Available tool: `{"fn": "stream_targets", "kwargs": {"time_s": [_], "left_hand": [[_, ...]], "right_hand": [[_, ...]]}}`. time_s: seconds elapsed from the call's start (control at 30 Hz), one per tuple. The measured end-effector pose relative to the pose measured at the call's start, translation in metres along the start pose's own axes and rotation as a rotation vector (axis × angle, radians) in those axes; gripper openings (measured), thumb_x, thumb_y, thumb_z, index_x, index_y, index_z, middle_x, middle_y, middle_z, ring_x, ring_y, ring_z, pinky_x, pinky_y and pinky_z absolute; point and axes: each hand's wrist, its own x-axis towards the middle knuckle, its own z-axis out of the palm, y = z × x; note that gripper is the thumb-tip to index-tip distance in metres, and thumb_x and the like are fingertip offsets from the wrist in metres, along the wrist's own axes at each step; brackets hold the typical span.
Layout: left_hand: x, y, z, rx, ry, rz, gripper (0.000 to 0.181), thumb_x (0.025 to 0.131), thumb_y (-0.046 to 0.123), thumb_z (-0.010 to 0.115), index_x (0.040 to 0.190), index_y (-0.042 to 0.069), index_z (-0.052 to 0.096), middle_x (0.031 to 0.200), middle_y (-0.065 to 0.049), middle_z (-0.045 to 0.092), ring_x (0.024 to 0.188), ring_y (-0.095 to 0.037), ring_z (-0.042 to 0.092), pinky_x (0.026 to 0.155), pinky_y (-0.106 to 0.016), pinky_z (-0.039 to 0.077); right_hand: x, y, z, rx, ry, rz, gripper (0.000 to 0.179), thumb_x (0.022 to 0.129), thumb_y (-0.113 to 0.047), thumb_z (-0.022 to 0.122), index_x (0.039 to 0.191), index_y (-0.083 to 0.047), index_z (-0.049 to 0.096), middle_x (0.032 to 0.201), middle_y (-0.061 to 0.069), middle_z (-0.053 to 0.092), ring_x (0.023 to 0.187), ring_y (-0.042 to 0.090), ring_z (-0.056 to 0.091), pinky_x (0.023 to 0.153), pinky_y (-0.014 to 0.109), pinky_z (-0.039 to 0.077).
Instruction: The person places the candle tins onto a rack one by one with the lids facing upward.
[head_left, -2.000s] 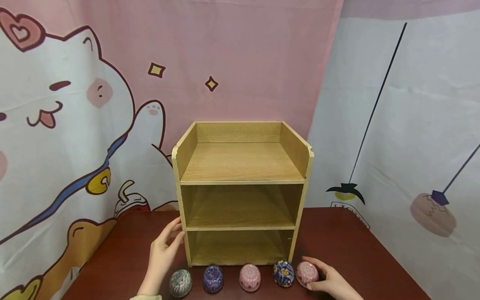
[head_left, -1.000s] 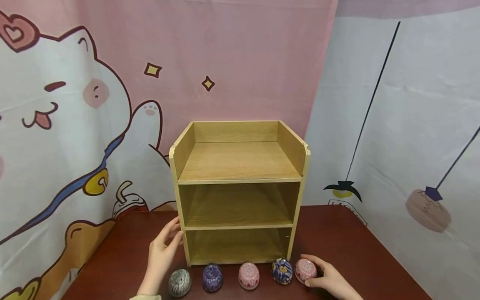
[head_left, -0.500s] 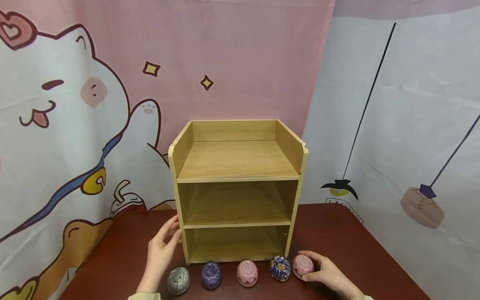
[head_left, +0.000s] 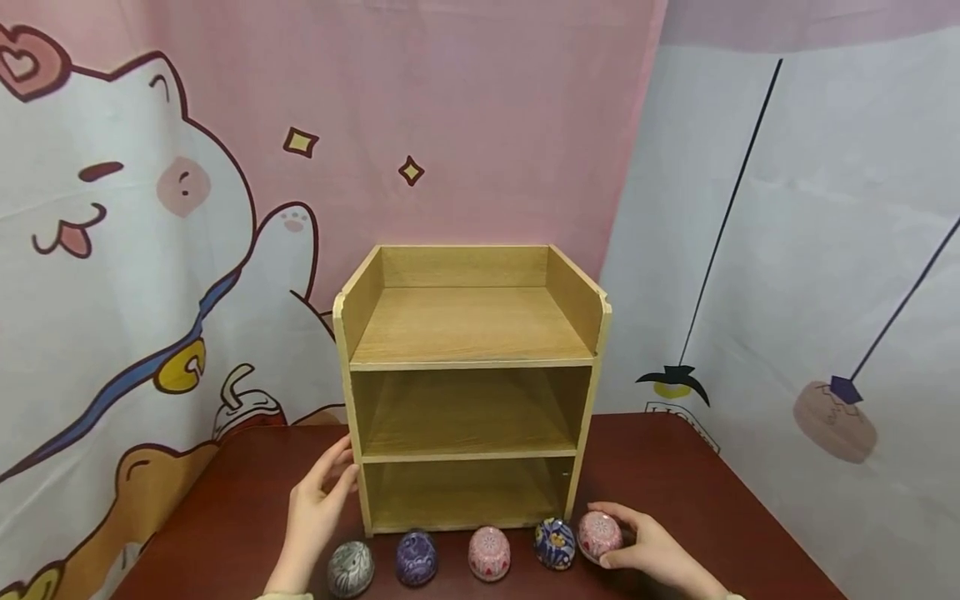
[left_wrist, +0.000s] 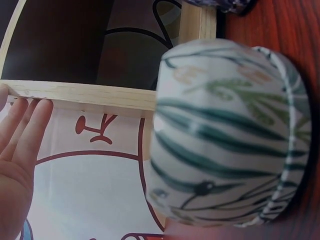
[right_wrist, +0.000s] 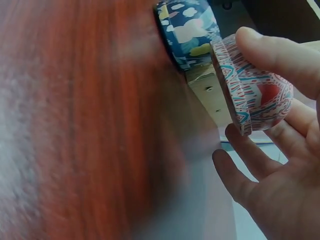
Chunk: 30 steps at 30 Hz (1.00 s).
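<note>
My right hand point(head_left: 648, 546) holds a small round pink patterned tin point(head_left: 598, 535) between thumb and fingers, at the right end of a row of tins. In the right wrist view this pink-and-red tin point(right_wrist: 255, 87) is tilted, with a gap between its base and the table. A blue floral tin point(head_left: 555, 544) stands right beside it. The fingertips of my left hand point(head_left: 311, 508) touch the outer left side of a wooden shelf point(head_left: 471, 364). Near the left wrist stands a white tin with green leaves point(left_wrist: 225, 135), which looks grey in the head view.
A purple tin point(head_left: 416, 558) and another pink tin point(head_left: 489, 554) stand in the row before the shelf. The shelf has an upper tray and two compartments below. Dark red table point(head_left: 660, 467); a printed cat curtain point(head_left: 135, 250) hangs behind.
The head view has turned slightly right, so everything sits further left in it. The held pink tin has risen slightly against the blue one. The left hand stays at the shelf side.
</note>
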Motion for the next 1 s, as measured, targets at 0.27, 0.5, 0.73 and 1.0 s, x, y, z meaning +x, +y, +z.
{"fn": "stream_targets", "kwargs": {"time_s": [0.27, 0.5, 0.73, 1.0], "left_hand": [[0.000, -0.001, -0.002, 0.026, -0.003, 0.006, 0.046, 0.088, -0.003, 0.068, 0.130, 0.014, 0.062, 0.109, -0.011, 0.069, 0.083, -0.005, 0.067, 0.062, -0.027, 0.059], [-0.003, -0.003, 0.000, 0.042, 0.010, -0.010, 0.045, 0.088, -0.005, 0.067, 0.130, 0.009, 0.062, 0.108, -0.014, 0.069, 0.084, -0.005, 0.067, 0.062, -0.023, 0.058], [-0.002, -0.002, 0.002, 0.052, 0.018, -0.021, 0.043, 0.088, -0.007, 0.066, 0.130, 0.003, 0.061, 0.109, -0.018, 0.068, 0.085, -0.006, 0.067, 0.062, -0.022, 0.058], [-0.002, 0.002, 0.001, 0.017, 0.021, -0.019, 0.043, 0.088, -0.005, 0.066, 0.129, 0.008, 0.062, 0.108, -0.015, 0.069, 0.084, -0.001, 0.065, 0.063, -0.021, 0.058]], "right_hand": [[-0.004, -0.014, -0.002, -0.017, 0.018, 0.000, 0.068, 0.080, -0.010, 0.077, 0.136, 0.013, 0.044, 0.120, 0.022, 0.057, 0.093, 0.016, 0.062, 0.073, 0.028, 0.056], [-0.006, -0.026, -0.009, -0.034, 0.023, -0.057, 0.064, 0.082, -0.009, 0.076, 0.135, 0.012, 0.046, 0.120, 0.023, 0.058, 0.093, 0.013, 0.062, 0.073, 0.028, 0.057], [-0.007, -0.036, -0.011, -0.025, 0.027, -0.081, 0.063, 0.082, -0.010, 0.076, 0.134, 0.010, 0.047, 0.117, 0.021, 0.059, 0.093, 0.014, 0.063, 0.072, 0.030, 0.058], [-0.007, -0.046, -0.012, -0.069, 0.033, -0.128, 0.061, 0.082, -0.010, 0.077, 0.131, 0.012, 0.048, 0.110, 0.009, 0.065, 0.092, 0.011, 0.063, 0.072, 0.029, 0.058]]}}
